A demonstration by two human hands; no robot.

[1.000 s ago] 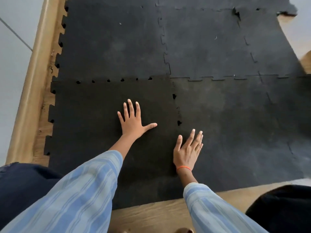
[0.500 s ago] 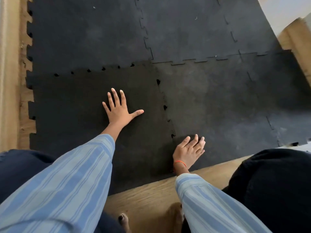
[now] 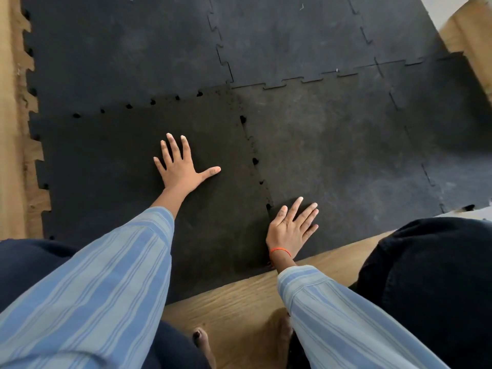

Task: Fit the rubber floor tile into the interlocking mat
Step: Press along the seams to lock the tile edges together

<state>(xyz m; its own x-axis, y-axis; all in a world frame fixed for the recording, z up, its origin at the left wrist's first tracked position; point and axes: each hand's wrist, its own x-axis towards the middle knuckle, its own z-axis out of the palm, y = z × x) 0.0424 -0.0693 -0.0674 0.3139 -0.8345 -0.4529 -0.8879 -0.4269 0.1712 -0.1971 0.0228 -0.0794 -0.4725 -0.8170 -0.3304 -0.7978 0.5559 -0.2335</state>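
We work on a wooden floor (image 3: 239,302), light oak in tone with visible grain. Over it lies the interlocking mat (image 3: 319,35), a field of dark, matte, slightly mottled rubber tiles whose seams show as thin puzzle-tooth lines where the joints are fully closed.

The rubber floor tile (image 3: 111,169) sits at the near-left corner of the mat, darker than its neighbours. We judge the fit as largely done but not finished: along its far seam (image 3: 151,102) and its right seam (image 3: 254,161) small black gaps remain between the teeth, which suggests the tabs are not yet pressed fully home. Its left edge shows free, square-cut teeth against the floor.

Our left hand (image 3: 181,169) lies flat and open on the tile, fingers spread, gripping nothing. Our right hand (image 3: 291,227) is likewise open and flat, set at the near end of the right seam, mostly on the adjoining tile (image 3: 346,155). What remains, as we judge it, is pressing the gapped teeth down along both seams.
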